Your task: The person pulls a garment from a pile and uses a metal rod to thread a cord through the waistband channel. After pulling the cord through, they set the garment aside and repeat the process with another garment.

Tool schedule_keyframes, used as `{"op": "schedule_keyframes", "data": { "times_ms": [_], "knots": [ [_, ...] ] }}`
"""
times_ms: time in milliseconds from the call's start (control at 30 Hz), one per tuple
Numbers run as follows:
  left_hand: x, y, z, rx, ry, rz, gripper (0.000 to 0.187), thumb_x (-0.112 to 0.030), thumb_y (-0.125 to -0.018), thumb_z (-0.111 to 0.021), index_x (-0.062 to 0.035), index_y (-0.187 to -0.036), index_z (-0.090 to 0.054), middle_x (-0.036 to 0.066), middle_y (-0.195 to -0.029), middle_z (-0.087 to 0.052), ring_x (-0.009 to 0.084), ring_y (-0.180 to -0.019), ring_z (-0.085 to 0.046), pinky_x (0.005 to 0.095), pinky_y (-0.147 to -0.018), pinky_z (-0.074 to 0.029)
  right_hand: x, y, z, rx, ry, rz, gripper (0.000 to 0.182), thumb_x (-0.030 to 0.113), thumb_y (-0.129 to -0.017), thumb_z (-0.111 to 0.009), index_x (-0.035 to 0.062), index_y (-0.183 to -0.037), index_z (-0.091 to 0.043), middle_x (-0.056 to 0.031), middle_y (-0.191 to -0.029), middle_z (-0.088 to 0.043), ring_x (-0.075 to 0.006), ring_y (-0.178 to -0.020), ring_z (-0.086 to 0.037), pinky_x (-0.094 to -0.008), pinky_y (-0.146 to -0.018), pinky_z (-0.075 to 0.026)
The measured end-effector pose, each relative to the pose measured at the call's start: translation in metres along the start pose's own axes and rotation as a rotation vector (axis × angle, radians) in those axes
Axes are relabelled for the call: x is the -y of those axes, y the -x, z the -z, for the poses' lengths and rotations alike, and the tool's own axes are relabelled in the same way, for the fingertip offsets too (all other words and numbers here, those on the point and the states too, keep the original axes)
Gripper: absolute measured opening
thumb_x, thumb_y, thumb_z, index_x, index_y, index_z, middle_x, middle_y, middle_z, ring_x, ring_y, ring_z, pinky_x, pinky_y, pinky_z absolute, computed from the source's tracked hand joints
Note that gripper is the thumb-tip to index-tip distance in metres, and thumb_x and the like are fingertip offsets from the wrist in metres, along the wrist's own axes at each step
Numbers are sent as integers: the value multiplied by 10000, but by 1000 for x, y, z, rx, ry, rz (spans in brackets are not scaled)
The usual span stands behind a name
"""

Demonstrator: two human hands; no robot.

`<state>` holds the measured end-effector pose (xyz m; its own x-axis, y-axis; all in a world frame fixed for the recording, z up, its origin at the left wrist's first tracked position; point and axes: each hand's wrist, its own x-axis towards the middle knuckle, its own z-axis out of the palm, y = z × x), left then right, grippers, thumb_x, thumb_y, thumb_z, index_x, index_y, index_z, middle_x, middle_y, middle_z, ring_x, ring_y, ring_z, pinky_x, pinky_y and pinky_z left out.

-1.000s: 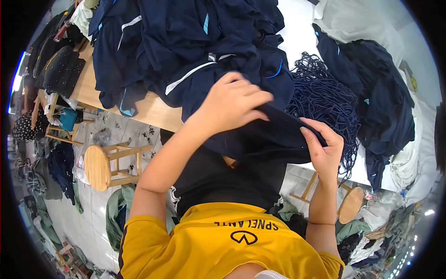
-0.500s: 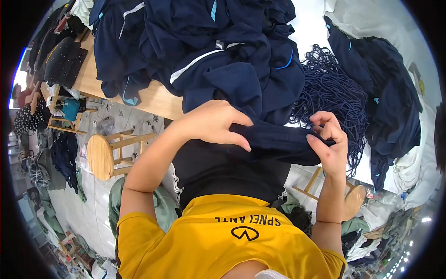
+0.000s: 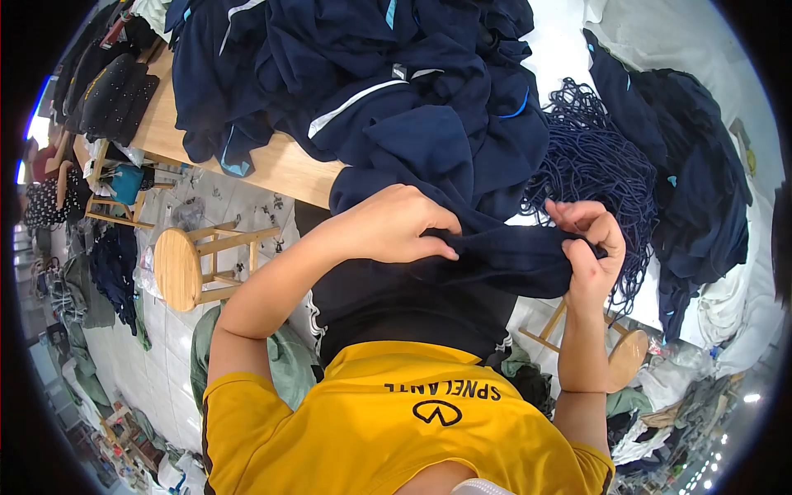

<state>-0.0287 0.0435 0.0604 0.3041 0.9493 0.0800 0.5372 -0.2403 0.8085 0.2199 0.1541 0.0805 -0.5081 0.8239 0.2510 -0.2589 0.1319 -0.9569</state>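
The cloth (image 3: 511, 257) is spread over the trousers (image 3: 404, 313), just before the heap (image 3: 355, 91), the left hand (image 3: 400, 224) narrowly pinching one end and the right hand (image 3: 599, 254) curled tight on the other, seemingly a straightening step, so the next move likely calls for an even pull.

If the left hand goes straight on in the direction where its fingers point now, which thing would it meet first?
Probably the navy cloth, which appears right at the fingertips of the left hand. Beyond it, on roughly the same line, is the right hand. Depth is uncertain here.
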Motion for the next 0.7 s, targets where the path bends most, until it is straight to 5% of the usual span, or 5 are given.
{"op": "schedule_keyframes", "data": {
  "times_ms": [233,367,433,567,700],
  "knots": [
    [-12,9,-6,-48,-30,18,276,-279,-781,-757,-16,-832,-689,136,-718,-660,312,-632,-632,337,-527,-446,16,-6,-4,61,225,87,258,-192,-664,-400,47,-749,-350,-135,-812,-597,-140,-668,-539,-265,-680,-503],
    [-24,8,-6,-17,-71,-45,338,-322,-811,-724,-23,-710,-607,124,-595,-582,324,-556,-580,371,-478,-397,23,-11,-15,232,352,99,229,-158,-642,-443,44,-726,-376,-114,-774,-592,-131,-659,-527,-249,-622,-461],
    [-30,7,-12,-37,-48,-68,427,-371,-843,-676,-31,-629,-532,134,-564,-559,340,-567,-578,401,-495,-415,20,-12,-22,394,309,69,232,-120,-648,-481,14,-836,-502,-121,-847,-614,-168,-725,-568,-257,-680,-466],
    [-24,9,-33,-169,-100,-52,279,-298,-787,-699,-39,-722,-615,121,-622,-591,322,-636,-615,400,-520,-437,20,-12,-55,482,375,260,704,50,-645,-794,-7,-1280,-496,-209,-1279,-490,-289,-1092,-552,-357,-888,-471],
    [-20,8,-53,-426,-5,-27,183,-119,-692,-729,-28,-805,-618,121,-657,-587,313,-626,-613,391,-529,-450,23,-20,-59,462,604,404,1247,205,-542,-913,64,-1507,-136,-247,-1495,-239,-298,-1197,-494,-405,-964,-432]
  ]
}}
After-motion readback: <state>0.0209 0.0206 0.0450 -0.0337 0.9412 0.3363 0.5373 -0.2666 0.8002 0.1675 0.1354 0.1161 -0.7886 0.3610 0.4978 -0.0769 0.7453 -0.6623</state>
